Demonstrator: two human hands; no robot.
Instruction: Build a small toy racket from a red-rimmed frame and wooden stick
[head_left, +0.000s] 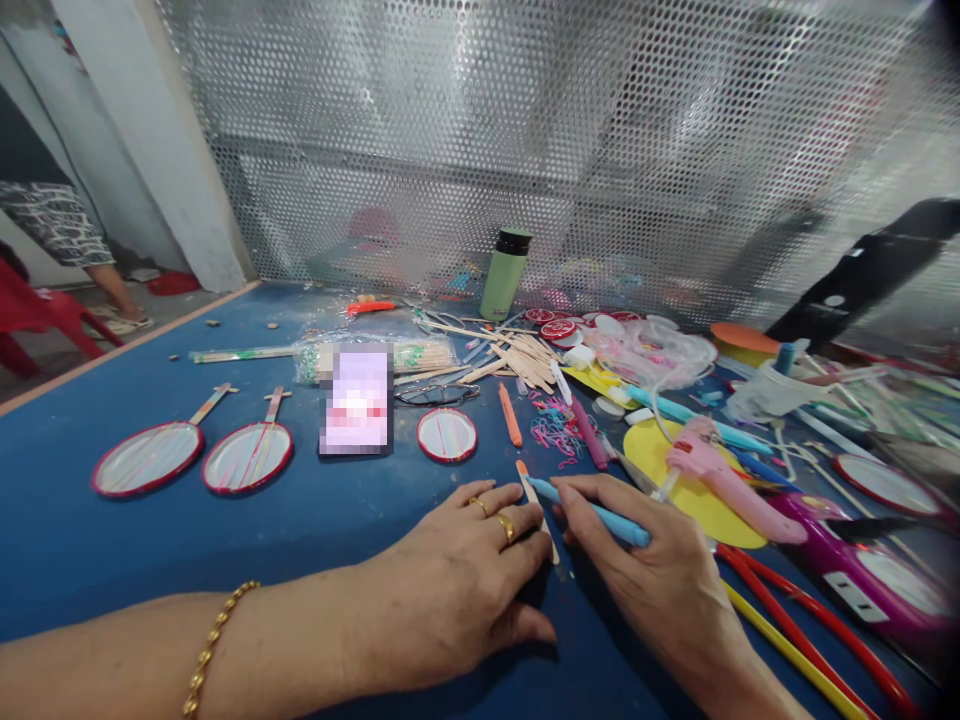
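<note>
My left hand (pixel 472 570) rests on the table, its bent fingertips holding a wooden craft stick (pixel 524 478) down; its thumb sticks out to the side. The far end of the stick is coloured orange, and part of its length is hidden under my fingers. In my right hand (pixel 652 570) a light blue marker (pixel 616 522) is gripped like a pen, with its tip at the stick just below the orange part. Just beyond the stick lies an orange marker (pixel 511 415). A round, red-rimmed disc (pixel 447 435) lies further left.
Two red-rimmed discs on stick handles (pixel 150 460) lie left of a phone (pixel 356 405). Loose craft sticks (pixel 525 358), rubber bands (pixel 559 430) and a green bottle (pixel 504 275) are further back. A pink glue gun (pixel 731 480) lies on the right. Perforated metal (pixel 420 130) bounds the table's back.
</note>
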